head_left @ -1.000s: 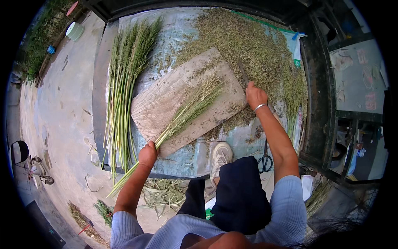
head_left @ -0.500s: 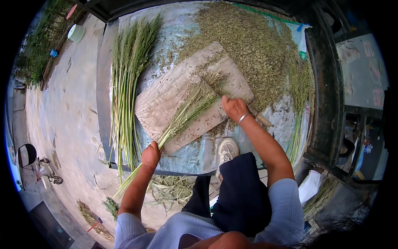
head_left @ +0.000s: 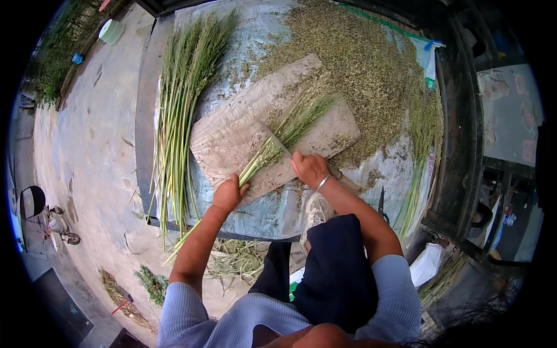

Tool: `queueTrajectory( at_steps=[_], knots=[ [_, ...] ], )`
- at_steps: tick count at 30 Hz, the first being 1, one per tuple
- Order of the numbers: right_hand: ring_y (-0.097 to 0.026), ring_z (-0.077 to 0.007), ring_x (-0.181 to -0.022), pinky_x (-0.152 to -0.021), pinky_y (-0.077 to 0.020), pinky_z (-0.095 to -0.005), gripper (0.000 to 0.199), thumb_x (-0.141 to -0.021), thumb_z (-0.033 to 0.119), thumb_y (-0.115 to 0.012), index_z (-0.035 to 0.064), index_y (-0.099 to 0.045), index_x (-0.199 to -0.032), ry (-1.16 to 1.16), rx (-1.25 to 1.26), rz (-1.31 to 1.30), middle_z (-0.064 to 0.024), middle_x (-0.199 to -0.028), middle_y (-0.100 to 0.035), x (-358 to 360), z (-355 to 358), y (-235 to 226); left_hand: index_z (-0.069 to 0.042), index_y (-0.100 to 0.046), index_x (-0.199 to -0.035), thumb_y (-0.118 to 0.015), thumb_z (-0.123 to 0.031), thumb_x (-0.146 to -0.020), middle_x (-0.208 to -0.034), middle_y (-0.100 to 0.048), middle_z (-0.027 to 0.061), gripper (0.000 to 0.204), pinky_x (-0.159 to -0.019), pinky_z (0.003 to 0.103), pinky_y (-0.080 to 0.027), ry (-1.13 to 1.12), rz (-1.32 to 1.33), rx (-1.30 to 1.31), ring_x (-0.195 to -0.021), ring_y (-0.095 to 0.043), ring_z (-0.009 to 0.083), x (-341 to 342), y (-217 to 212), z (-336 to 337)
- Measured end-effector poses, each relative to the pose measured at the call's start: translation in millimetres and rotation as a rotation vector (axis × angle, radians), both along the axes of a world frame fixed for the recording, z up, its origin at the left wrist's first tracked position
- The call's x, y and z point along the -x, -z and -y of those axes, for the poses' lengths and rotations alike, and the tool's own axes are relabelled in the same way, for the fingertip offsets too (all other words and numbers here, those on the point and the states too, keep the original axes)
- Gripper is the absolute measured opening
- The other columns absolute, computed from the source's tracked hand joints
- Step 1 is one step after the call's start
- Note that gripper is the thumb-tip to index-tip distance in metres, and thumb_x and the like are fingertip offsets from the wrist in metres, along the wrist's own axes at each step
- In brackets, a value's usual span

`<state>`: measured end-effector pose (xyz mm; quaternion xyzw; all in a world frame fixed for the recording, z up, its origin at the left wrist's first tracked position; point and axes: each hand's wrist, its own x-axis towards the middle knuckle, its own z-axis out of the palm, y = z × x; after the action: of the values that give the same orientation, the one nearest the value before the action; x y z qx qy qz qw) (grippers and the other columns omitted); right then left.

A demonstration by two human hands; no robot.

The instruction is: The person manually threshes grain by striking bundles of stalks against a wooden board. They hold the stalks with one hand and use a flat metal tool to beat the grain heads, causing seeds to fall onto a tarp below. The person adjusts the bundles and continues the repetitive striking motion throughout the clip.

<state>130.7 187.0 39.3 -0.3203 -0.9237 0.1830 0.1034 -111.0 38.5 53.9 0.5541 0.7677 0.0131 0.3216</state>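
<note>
My left hand (head_left: pixel 230 191) is closed round a bunch of green stalks (head_left: pixel 251 168) near the lower edge of a wooden board (head_left: pixel 223 139). Their feathery seed heads spread over the board toward the upper right, and the stalk ends trail below my hand. In the closed fingers of my right hand (head_left: pixel 310 168) is a knife-like tool with a narrow blade (head_left: pixel 279 143), which lies across the stalks. Its light handle (head_left: pixel 348 183) sticks out behind my wrist. The blade's full shape is partly hidden by the stalks and hand.
A long sheaf of uncut-looking stalks (head_left: pixel 180 110) lies left of the board. Loose seed (head_left: pixel 360 75) covers the sheet at the upper right, with more stalks (head_left: pixel 423 133) along the right edge. My shoe (head_left: pixel 318 211) rests at the sheet's near side; stripped stalks (head_left: pixel 235 260) lie below.
The bunch of stalks has moved up and right across the board with my left hand. My right hand has moved left and down, bringing the blade over the stalks lower along their length.
</note>
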Motion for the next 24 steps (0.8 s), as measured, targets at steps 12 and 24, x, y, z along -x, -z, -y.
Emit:
queueTrajectory(
  at_steps=[12, 24],
  knots=[
    [-0.057, -0.0409, -0.055, -0.046, -0.0425, -0.0485, 0.029, -0.085, 0.026, -0.059, 0.003, -0.043, -0.091, 0.79, -0.115, -0.039, -0.02, -0.057, -0.056, -98, -48, -24, -0.003, -0.042, -0.095, -0.069, -0.032, -0.076, -0.074, -0.059, 0.024, 0.045, -0.06, 0.049, -0.044, -0.084, 0.114, -0.153, -0.071, -0.058, 0.0431, -12, -15, -3],
    [-0.057, -0.0425, -0.056, -0.048, -0.0434, -0.0476, 0.035, -0.082, 0.025, -0.062, 0.0001, -0.047, -0.102, 0.728, 0.163, -0.234, -0.0227, -0.061, -0.057, -114, 48, -6, -0.001, -0.056, -0.093, -0.078, -0.011, -0.066, -0.078, -0.06, 0.0124, 0.036, -0.067, 0.032, -0.046, -0.228, 0.462, -0.084, -0.072, -0.056, 0.0218, -8, -1, -51]
  ],
)
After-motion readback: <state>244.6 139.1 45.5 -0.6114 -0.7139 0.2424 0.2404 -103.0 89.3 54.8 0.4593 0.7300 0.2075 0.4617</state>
